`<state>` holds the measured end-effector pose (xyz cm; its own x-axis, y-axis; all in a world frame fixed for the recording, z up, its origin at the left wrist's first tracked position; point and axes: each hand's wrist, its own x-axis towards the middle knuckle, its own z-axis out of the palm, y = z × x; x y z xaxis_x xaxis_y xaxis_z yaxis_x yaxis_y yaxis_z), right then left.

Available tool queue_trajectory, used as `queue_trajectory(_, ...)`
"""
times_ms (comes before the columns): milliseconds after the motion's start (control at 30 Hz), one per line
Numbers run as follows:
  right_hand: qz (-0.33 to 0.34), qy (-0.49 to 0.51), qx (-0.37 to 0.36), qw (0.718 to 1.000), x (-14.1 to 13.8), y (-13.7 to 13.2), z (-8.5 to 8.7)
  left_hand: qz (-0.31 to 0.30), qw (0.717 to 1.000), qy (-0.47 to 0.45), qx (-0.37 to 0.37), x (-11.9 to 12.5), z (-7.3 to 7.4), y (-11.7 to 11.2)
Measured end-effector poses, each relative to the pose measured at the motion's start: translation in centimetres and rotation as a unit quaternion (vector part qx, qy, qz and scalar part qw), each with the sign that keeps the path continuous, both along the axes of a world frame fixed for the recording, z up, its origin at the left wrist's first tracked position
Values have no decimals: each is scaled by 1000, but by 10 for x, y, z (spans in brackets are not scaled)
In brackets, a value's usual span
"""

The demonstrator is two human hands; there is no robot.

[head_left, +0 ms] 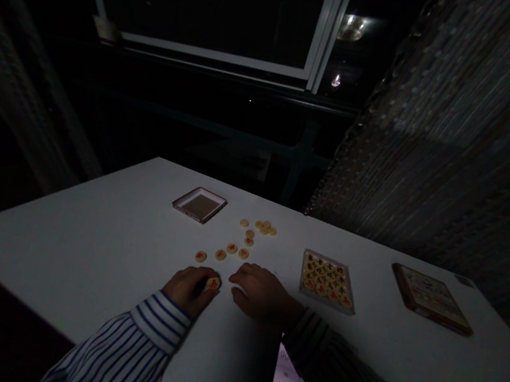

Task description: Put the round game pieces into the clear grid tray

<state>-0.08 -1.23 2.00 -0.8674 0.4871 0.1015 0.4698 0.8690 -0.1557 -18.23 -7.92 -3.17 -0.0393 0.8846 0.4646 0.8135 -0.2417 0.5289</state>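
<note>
Left hand [190, 288] pinches a red-marked disc [213, 284]
Right hand [262, 293] near it — thumb parted from loosely curled fingers — over the white table [59, 217].

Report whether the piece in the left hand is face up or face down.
Face up: the piece in the left hand shows its red marking to the camera.

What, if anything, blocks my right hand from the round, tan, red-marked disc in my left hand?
Nothing visible does: only white tabletop shows in the narrow gap between your right hand and the round, tan, red-marked disc in your left hand. The loose round, tan discs lie beyond that gap.
</note>
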Motion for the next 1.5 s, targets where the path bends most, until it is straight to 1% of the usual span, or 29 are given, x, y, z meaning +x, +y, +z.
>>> queue_trajectory(100,2,-13,-7,1000,4,-1,7,-1,999,-38,-10,2,1,0)
queue_trajectory(200,3,-32,-3,999,9,-2,17,-1,995,-96,-21,5,2,0)
queue_trajectory(367,-10,-38,-4,999,24,-1,37,-16,977,-210,-38,17,12,2)
queue_trajectory(500,-47,-31,-12,998,41,2,52,-34,958,-278,-55,32,22,6)
queue_trajectory(667,-99,9,-23,995,63,8,64,-85,915,-370,-134,54,35,14)
queue_trajectory(800,-154,42,-32,987,78,13,73,-90,901,-396,-150,73,46,22)
queue_trajectory(933,-179,62,-38,981,91,19,78,-105,897,-405,-144,91,54,32)
queue_trajectory(1100,-201,66,-42,977,103,27,77,-109,896,-410,-130,111,58,48)
queue_trajectory(1200,-207,68,-41,975,109,31,77,-104,893,-417,-134,120,58,57)
queue_trajectory(1400,-220,81,-42,971,116,35,79,-117,869,-464,-122,131,54,76)
queue_trajectory(1500,-221,80,-39,971,117,35,81,-108,862,-482,-112,137,54,89)
